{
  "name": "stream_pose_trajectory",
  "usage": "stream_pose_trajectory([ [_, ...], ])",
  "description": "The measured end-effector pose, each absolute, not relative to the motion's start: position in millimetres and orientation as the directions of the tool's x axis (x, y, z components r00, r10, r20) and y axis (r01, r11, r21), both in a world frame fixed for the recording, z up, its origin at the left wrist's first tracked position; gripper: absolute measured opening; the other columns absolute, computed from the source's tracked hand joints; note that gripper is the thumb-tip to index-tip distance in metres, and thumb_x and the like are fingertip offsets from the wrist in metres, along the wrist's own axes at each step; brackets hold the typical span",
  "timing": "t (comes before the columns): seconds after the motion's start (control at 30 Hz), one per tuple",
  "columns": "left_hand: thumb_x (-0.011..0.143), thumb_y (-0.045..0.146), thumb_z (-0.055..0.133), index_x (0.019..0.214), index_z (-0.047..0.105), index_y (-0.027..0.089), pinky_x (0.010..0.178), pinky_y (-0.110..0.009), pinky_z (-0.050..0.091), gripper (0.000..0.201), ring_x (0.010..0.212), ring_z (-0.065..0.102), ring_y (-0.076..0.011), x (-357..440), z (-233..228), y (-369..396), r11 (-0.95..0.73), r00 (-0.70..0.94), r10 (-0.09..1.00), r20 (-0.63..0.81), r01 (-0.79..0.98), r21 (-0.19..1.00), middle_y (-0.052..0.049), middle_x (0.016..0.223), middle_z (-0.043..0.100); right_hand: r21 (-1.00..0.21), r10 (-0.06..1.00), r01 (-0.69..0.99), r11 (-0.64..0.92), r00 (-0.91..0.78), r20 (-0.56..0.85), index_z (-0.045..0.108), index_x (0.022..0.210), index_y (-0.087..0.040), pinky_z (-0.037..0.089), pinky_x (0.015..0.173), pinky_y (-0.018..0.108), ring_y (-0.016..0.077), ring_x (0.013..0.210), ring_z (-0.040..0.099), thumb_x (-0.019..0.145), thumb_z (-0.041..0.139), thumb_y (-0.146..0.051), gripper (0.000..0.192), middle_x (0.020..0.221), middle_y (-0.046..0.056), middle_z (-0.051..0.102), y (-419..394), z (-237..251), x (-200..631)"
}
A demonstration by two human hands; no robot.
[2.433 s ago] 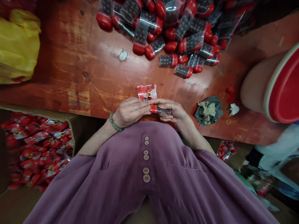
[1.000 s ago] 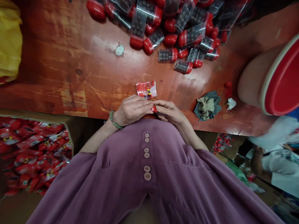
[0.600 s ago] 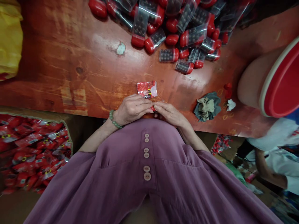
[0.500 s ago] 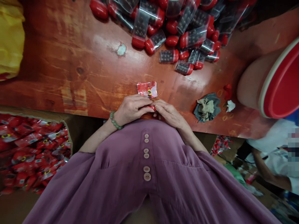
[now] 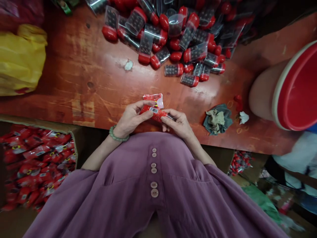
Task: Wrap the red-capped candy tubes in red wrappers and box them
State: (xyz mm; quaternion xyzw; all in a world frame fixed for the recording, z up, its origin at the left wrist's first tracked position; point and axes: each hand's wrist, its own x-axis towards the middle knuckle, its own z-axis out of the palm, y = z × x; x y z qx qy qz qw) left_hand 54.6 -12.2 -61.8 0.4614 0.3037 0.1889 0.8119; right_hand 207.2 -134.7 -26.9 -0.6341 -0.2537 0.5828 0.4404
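At the upper centre of the frame, a heap of clear red-capped tubes (image 5: 173,36) filled with dark beads lies on the red table (image 5: 74,82). A cardboard box (image 5: 37,158) at lower left holds red packets. At centre, the left hand (image 5: 130,117) and right hand (image 5: 179,124) both pinch one red packet (image 5: 155,110), now lifted off the table and showing a barcode; earlier it lay flat.

A small red printed packet (image 5: 154,110) with a barcode label and a white corner, slightly crumpled, sits tilted at centre frame, pinched at its two ends above the near table edge.
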Motion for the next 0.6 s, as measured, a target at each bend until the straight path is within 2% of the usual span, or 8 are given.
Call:
stream_pose_trajectory([
  [0.07,0.068,0.044,0.086,0.101,0.076,0.020,0.073,-0.026,0.056,0.042,0.081,0.070,-0.0162,50.0,-64.0,-17.1,0.599,0.750,0.560,-0.352,-0.072,0.798,-0.006,0.097,0.077,-0.855,0.832,-0.250,-0.454,0.225,-0.507,0.064,0.100,-0.018,0.038,0.044,0.018,0.0052,0.043,0.052,0.082,0.071,-0.051,0.039,0.056,-0.007,0.060,-132.9,-29.7,206.1],
  [0.17,0.070,0.040,0.085,0.090,0.078,0.020,0.075,-0.028,0.058,0.029,0.079,0.071,-0.0165,48.2,-63.9,-25.0,0.634,0.756,0.534,-0.378,-0.062,0.771,-0.005,0.091,0.078,-0.864,0.841,-0.290,-0.413,0.244,-0.483,0.060,0.094,-0.019,0.041,0.043,0.017,0.0052,0.043,0.055,0.079,0.074,-0.051,0.038,0.059,-0.008,0.062,-127.8,-31.9,203.3],
  [0.23,0.072,0.040,0.084,0.085,0.078,0.020,0.075,-0.029,0.059,0.024,0.076,0.071,-0.0163,51.0,-62.4,-29.2,0.641,0.737,0.546,-0.397,-0.063,0.765,-0.004,0.086,0.078,-0.865,0.840,-0.299,-0.402,0.256,-0.479,0.058,0.092,-0.019,0.042,0.042,0.017,0.0054,0.044,0.057,0.078,0.075,-0.051,0.038,0.061,-0.007,0.064,-123.2,-31.6,200.6],
  [0.33,0.068,0.041,0.086,0.077,0.077,0.020,0.067,-0.027,0.058,0.025,0.066,0.067,-0.0140,58.4,-59.8,-32.0,0.663,0.656,0.604,-0.453,-0.098,0.742,-0.002,0.076,0.076,-0.863,0.832,-0.312,-0.398,0.274,-0.483,0.058,0.090,-0.020,0.043,0.042,0.017,0.0056,0.045,0.058,0.077,0.076,-0.051,0.039,0.063,-0.007,0.065,-115.6,-29.8,196.5],
  [0.47,0.061,0.041,0.090,0.069,0.073,0.018,0.062,-0.024,0.055,0.030,0.061,0.064,-0.0111,65.1,-56.0,-29.9,0.680,0.552,0.665,-0.504,-0.168,0.713,0.000,0.068,0.072,-0.863,0.833,-0.318,-0.393,0.275,-0.480,0.061,0.095,-0.020,0.046,0.047,0.018,0.0065,0.049,0.058,0.076,0.077,-0.049,0.038,0.064,-0.007,0.064,-108.4,-28.3,193.7],
  [0.6,0.063,0.039,0.089,0.068,0.071,0.017,0.061,-0.022,0.053,0.029,0.059,0.061,-0.0088,65.3,-53.8,-25.7,0.682,0.526,0.684,-0.506,-0.213,0.700,0.002,0.067,0.070,-0.885,0.851,-0.263,-0.385,0.271,-0.450,0.065,0.105,-0.022,0.051,0.055,0.022,0.0078,0.058,0.060,0.079,0.075,-0.045,0.037,0.078,-0.004,0.066,-107.3,-27.4,194.1],
])
